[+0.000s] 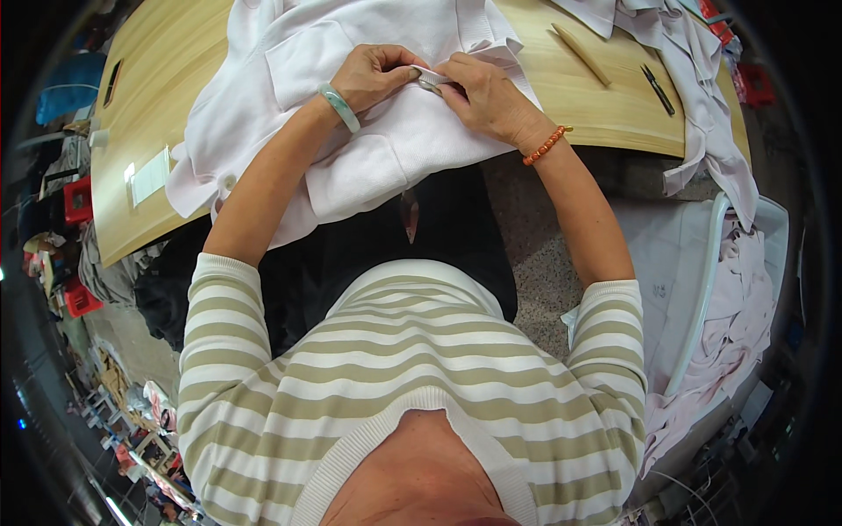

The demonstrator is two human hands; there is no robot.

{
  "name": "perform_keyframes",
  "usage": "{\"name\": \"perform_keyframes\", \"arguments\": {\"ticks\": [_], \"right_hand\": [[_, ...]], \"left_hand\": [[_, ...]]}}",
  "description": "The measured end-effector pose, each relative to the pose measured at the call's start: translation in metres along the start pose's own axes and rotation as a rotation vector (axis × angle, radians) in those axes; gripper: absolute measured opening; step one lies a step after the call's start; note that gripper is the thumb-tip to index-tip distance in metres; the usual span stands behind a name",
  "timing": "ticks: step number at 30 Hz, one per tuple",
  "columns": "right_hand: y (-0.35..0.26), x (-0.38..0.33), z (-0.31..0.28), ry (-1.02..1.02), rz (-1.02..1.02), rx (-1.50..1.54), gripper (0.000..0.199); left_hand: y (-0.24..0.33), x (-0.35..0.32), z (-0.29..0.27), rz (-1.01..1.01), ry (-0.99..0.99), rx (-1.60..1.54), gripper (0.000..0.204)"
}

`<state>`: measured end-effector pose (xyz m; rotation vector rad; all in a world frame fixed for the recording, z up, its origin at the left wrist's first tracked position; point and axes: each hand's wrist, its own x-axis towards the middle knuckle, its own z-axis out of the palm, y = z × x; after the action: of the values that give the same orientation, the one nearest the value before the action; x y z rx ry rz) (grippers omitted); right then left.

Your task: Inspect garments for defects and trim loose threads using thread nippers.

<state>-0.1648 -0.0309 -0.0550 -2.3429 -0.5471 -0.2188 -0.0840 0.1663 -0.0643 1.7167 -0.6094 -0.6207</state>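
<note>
A pale pinkish-white knit garment with patch pockets and ribbed edging is spread over the table's front edge, part of it hanging toward my lap. My left hand, with a green bangle on the wrist, pinches a ribbed strip of the garment between thumb and fingers. Right beside it, my right hand, wearing an orange beaded bracelet, grips the same strip. Between the fingertips a small folded bit of the edge shows; finer detail there is too small to make out.
On the wooden table lie a tapered wooden stick, a black pen and a paper slip. More pale knit fabric drapes over the right edge. A plastic bin holding pink fabric stands at the right.
</note>
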Motion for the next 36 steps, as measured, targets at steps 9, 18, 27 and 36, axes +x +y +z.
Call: {"name": "perform_keyframes", "arguments": {"ticks": [9, 18, 27, 36], "right_hand": [[0.006, 0.000, 0.010, 0.103, -0.019, -0.007, 0.013], [-0.002, 0.002, -0.002, 0.061, -0.122, -0.014, 0.008], [0.008, -0.048, -0.057, 0.058, 0.180, -0.516, 0.012], [-0.001, -0.041, -0.034, 0.198, 0.141, -0.500, 0.008]], "left_hand": [[-0.001, -0.001, -0.002, -0.061, -0.014, 0.015, 0.016], [-0.004, -0.001, 0.008, 0.043, 0.014, 0.106, 0.016], [0.028, 0.006, 0.026, 0.063, 0.233, 0.622, 0.014], [0.023, 0.085, 0.049, -0.013, -0.036, 0.559, 0.030]]}}
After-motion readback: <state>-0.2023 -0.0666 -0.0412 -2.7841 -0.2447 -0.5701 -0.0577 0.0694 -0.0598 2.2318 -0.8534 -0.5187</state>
